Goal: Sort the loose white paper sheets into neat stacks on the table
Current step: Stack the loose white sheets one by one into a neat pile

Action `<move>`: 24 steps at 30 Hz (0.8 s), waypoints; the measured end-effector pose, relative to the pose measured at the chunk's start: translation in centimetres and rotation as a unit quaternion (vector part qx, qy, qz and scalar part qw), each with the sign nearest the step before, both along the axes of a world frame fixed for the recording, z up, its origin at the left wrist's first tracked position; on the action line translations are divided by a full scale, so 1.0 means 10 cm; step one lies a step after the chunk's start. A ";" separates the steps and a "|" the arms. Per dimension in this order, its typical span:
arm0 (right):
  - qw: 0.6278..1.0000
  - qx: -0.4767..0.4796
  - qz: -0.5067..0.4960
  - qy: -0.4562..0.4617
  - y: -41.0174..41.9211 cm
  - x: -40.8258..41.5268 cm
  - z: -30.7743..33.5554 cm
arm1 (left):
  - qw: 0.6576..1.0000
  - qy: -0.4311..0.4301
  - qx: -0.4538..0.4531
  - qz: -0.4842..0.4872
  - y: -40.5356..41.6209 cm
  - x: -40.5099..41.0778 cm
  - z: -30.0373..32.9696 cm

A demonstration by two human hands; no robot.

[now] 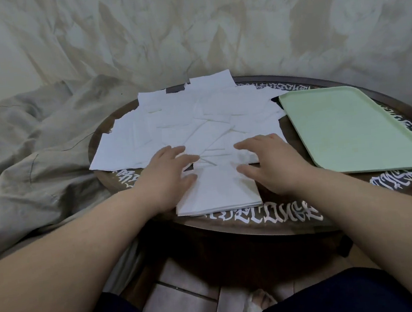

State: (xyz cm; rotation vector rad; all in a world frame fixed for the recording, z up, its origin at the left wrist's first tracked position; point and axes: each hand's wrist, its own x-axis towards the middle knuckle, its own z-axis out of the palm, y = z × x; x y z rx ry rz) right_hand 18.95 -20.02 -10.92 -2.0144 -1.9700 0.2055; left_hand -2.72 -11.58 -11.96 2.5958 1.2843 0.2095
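Both hands lie spread: left hand (169, 171) and right hand (267, 160) flank the neat stack (217, 192) between them. Loose sheets (184, 125) lie just beyond the fingertips; best square the stack's edges before adding more.

We can't read the white lettering (264, 217) round the counter (233, 229) rim, it's way too warped, and the loose sheets (183, 122) cover most of it anyway. The green tray (349, 128) hides more on the right. How many sheets sit in the near stack (219, 195)? No clue. Both hands (168, 175) (271, 161) cover its side edges. Our forearms run off the bottom edge.
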 end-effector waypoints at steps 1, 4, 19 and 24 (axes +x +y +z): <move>1.000 0.012 -0.008 0.001 0.06 0.01 0.02 | 0.999 -0.024 0.024 0.008 0.06 0.03 0.03; 1.000 0.008 -0.015 -0.004 0.26 0.03 0.02 | 0.998 -0.035 0.053 0.023 0.25 0.12 0.06; 0.999 -0.049 0.005 -0.007 0.82 0.19 -0.24 | 0.999 0.010 0.018 0.027 0.72 0.24 -0.21; 0.999 -0.051 0.006 -0.016 0.87 0.19 -0.20 | 0.997 -0.027 0.058 0.035 0.75 0.29 -0.22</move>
